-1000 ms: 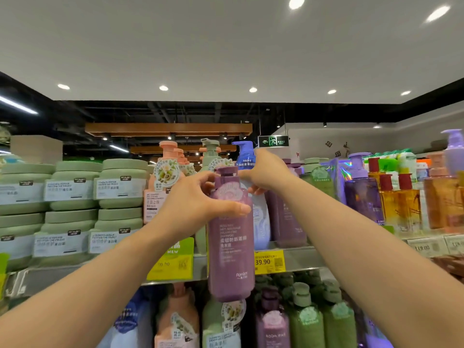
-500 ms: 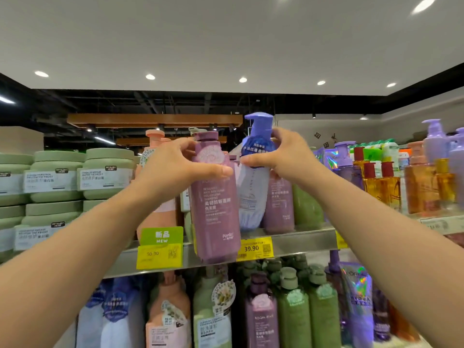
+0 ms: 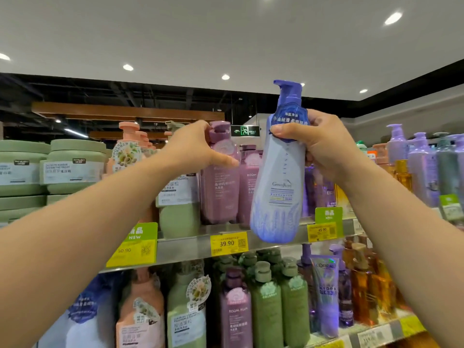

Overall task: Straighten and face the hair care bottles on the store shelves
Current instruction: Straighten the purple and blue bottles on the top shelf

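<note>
My right hand (image 3: 324, 144) grips a pale blue pump bottle (image 3: 278, 187) by its neck and holds it up in front of the upper shelf (image 3: 190, 244), tilted a little, label toward me. My left hand (image 3: 193, 146) holds the shoulder of a purple shampoo bottle (image 3: 221, 187) that stands on the upper shelf, thumb across its front. A second purple bottle (image 3: 248, 182) stands right beside it, partly hidden behind the blue one.
Left on the upper shelf stand green jars (image 3: 72, 167), a peach pump bottle (image 3: 130, 151) and a green bottle (image 3: 178, 204). Lilac and amber bottles (image 3: 421, 167) fill the right end. The lower shelf holds several peach, green and purple bottles (image 3: 236, 312). Yellow price tags (image 3: 228, 243) line the edge.
The purple bottle has gone from out in front of the shelf edge back onto the shelf. My right hand has lifted the blue pump bottle off the shelf and drawn it toward me.
</note>
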`<state>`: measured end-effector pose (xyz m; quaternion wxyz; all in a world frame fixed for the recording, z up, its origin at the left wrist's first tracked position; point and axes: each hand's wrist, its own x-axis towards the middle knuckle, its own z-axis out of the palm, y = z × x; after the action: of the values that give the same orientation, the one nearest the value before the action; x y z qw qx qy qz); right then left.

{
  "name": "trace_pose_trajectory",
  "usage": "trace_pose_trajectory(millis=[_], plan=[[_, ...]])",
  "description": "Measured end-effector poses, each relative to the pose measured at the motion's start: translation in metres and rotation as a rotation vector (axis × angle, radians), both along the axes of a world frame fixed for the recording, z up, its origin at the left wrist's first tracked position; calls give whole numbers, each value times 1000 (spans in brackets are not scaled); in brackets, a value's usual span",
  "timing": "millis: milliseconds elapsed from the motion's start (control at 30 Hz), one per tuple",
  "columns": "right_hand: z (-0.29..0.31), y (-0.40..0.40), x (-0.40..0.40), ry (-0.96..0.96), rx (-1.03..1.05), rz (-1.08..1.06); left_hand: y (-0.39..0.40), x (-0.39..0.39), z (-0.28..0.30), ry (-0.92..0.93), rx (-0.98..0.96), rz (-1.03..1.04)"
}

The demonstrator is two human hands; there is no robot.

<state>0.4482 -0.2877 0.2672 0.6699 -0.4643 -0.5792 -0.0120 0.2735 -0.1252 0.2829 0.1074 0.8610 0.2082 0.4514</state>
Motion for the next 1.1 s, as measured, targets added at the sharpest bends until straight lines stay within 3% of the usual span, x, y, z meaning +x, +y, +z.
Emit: trace_pose_trajectory(millis=[233, 400, 600, 733, 967, 1033, 1100], plan=[[-4, 1, 14, -38, -76, -26, 16, 27, -19, 139, 102, 184], [-5, 13, 26, -32, -116, -21, 18, 32, -14, 143, 76, 192], [-10, 38, 31, 10, -157, 10, 19, 34, -6, 243, 27, 367], [-16, 52, 29, 20, -173, 43, 18, 41, -10, 323, 174, 484], [-28, 70, 11, -17, -193, 121, 5, 27, -20, 195, 344, 497], [-32, 74, 3, -27, -190, 151, -8, 13, -32, 66, 323, 377], [-38, 77, -7, -29, -180, 197, -21, -7, -48, -88, 123, 135]])
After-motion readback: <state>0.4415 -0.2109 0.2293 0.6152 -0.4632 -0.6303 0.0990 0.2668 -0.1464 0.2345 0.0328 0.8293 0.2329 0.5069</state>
